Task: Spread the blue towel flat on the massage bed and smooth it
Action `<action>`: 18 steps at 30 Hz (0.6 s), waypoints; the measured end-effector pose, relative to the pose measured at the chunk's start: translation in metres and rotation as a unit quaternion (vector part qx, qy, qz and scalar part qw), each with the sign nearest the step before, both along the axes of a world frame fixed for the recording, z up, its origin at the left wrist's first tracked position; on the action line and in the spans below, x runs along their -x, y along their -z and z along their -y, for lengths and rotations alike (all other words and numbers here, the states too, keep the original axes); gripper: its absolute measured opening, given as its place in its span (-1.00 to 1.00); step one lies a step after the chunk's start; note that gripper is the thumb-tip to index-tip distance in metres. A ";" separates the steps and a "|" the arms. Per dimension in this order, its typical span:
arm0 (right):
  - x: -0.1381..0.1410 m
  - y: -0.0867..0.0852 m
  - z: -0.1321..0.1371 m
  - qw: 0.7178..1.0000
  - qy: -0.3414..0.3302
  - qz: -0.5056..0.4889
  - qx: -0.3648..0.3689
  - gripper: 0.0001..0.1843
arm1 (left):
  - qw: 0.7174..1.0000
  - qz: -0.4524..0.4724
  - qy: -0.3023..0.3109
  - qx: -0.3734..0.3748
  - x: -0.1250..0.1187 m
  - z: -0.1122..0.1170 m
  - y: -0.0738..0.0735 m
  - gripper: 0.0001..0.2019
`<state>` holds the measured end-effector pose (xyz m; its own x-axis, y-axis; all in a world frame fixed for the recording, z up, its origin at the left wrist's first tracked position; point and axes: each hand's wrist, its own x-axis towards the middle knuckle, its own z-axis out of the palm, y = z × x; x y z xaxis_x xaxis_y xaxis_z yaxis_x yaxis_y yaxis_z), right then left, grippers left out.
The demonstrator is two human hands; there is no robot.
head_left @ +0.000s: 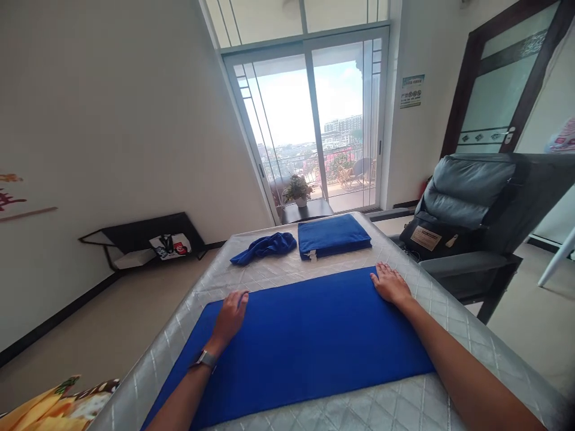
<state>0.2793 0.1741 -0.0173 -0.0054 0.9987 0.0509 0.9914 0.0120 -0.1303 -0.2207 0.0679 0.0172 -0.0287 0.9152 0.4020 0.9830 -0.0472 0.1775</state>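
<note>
A blue towel (pixel 309 335) lies spread flat across the quilted mattress in front of me. On its far left part rests my left hand (pixel 231 312), palm down, fingers near the far edge and holding nothing. My right hand (pixel 390 284) lies flat on the far right corner of the same towel, fingers stretched out. Beyond the spread towel sits a neat stack of folded blue towels (pixel 333 233) with a white tag at its near edge. Left of that stack is a crumpled blue towel (pixel 265 246).
The silver-grey mattress (pixel 359 407) bears everything. A dark armchair (pixel 462 197) with a black bag (pixel 431 236) stands close on the right. A potted plant (pixel 299 188) is on a small table behind. A black rack (pixel 148 239) is at left, yellow patterned cloth (pixel 58 407) lower left.
</note>
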 end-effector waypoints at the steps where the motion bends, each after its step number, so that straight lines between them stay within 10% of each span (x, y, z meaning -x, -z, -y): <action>1: 0.000 0.000 0.000 1.000 0.001 -0.001 -0.001 -0.28 | 0.999 0.002 0.032 0.011 -0.023 -0.003 0.001 -0.45; 5: 0.001 -0.002 0.002 1.000 0.005 0.001 -0.005 -0.29 | 0.984 0.012 0.157 0.084 -0.107 -0.014 0.009 -0.42; 8: 0.000 -0.004 0.003 1.000 0.001 -0.006 -0.002 -0.27 | 0.975 -0.016 0.187 0.120 -0.124 -0.019 0.021 -0.39; 18: -0.001 -0.003 0.002 1.000 -0.001 0.014 -0.003 -0.28 | 0.978 -0.088 -0.086 0.168 0.064 -0.010 0.026 -0.41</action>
